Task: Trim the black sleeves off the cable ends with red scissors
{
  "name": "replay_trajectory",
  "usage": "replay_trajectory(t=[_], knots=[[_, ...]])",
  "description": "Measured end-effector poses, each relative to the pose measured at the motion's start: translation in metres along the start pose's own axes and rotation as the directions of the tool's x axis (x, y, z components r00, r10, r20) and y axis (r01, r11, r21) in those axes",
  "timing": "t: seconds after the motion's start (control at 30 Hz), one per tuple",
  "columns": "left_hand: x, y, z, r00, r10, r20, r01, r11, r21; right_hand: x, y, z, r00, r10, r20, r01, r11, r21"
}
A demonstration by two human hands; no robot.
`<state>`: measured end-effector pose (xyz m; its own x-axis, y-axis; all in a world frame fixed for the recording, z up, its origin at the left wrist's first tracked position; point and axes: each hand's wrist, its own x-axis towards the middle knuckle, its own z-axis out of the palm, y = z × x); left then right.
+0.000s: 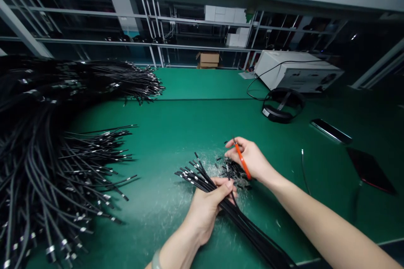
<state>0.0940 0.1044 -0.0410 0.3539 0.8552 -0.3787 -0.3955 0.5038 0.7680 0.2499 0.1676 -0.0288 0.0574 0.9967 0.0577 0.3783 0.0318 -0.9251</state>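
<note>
My left hand is wrapped round a bundle of thin black cables, thumb on top, near the bundle's tips. The cable ends fan out to the upper left and carry small white bands. To the right, my right hand is closed on an orange-handled tool, whose working end is hard to make out. Beneath and between my hands lies a small heap of short black cut pieces, with fine clear scraps scattered round it on the green table mat.
Large piles of black cables cover the left side. At the back right stand a white box-shaped device and a black ring-shaped headset. A phone, a dark flat object and a loose cable lie right.
</note>
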Motion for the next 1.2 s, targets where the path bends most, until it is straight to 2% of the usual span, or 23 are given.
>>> replay_trajectory(t=[0.07, 0.13, 0.2, 0.27, 0.33, 0.5, 0.6, 0.67, 0.73, 0.83, 0.93, 1.0, 1.1, 1.13, 1.2], knots=[[0.0, 0.0, 0.0, 1.0, -0.007, -0.01, 0.007, 1.0, -0.004, -0.007, 0.001, 0.002, 1.0, -0.025, -0.012, 0.024, 0.995, -0.098], [0.001, 0.0, -0.001, 1.0, -0.013, -0.017, 0.013, 1.0, -0.003, -0.018, -0.004, 0.003, 0.997, -0.054, -0.051, 0.049, 0.993, -0.108], [0.001, 0.0, -0.001, 1.0, -0.013, -0.008, 0.013, 1.0, -0.002, -0.029, -0.011, 0.003, 0.999, -0.034, 0.007, 0.033, 0.999, 0.006], [0.001, 0.0, -0.001, 1.0, -0.006, 0.005, 0.006, 1.0, -0.002, -0.036, -0.018, 0.002, 0.99, 0.026, 0.137, -0.051, 0.981, 0.186], [0.001, 0.0, -0.002, 1.0, 0.006, 0.006, -0.006, 1.0, -0.003, -0.041, -0.021, 0.001, 0.974, 0.081, 0.212, -0.144, 0.943, 0.3], [-0.001, 0.001, -0.001, 1.0, 0.011, 0.019, -0.011, 1.0, -0.02, -0.047, -0.014, 0.006, 0.966, 0.187, 0.177, -0.25, 0.849, 0.465], [-0.002, 0.002, 0.0, 0.999, 0.007, 0.039, -0.006, 0.999, -0.034, -0.051, -0.009, 0.008, 0.958, 0.214, 0.192, -0.286, 0.774, 0.565], [-0.002, 0.003, 0.0, 0.999, 0.009, 0.046, -0.008, 0.999, -0.032, -0.053, -0.009, 0.009, 0.957, 0.214, 0.197, -0.29, 0.758, 0.585], [-0.001, 0.002, -0.001, 0.999, 0.012, 0.045, -0.011, 1.0, -0.025, -0.053, -0.011, 0.009, 0.97, 0.187, 0.156, -0.243, 0.798, 0.552], [-0.001, 0.0, -0.002, 0.999, 0.012, 0.031, -0.012, 1.0, -0.004, -0.052, -0.016, 0.009, 0.994, 0.101, 0.039, -0.108, 0.905, 0.412], [-0.001, -0.001, -0.002, 1.0, 0.009, 0.021, -0.009, 0.999, 0.038, -0.054, -0.017, 0.01, 0.998, -0.02, -0.061, 0.031, 0.982, 0.185], [-0.001, -0.001, -0.003, 1.0, 0.029, 0.007, -0.029, 0.998, 0.055, -0.058, -0.015, 0.012, 0.983, -0.148, -0.113, 0.147, 0.989, -0.012], [-0.001, -0.002, -0.003, 0.998, 0.065, -0.014, -0.064, 0.997, 0.044, -0.066, -0.013, 0.011, 0.93, -0.356, -0.092, 0.328, 0.916, -0.233], [0.0, -0.003, -0.003, 0.998, 0.066, -0.015, -0.066, 0.997, 0.041, -0.068, -0.014, 0.009, 0.921, -0.385, -0.062, 0.36, 0.9, -0.245], [0.0, -0.003, -0.004, 0.998, 0.058, -0.02, -0.057, 0.997, 0.051, -0.07, -0.017, 0.006, 0.944, -0.331, -0.013, 0.324, 0.93, -0.173]])
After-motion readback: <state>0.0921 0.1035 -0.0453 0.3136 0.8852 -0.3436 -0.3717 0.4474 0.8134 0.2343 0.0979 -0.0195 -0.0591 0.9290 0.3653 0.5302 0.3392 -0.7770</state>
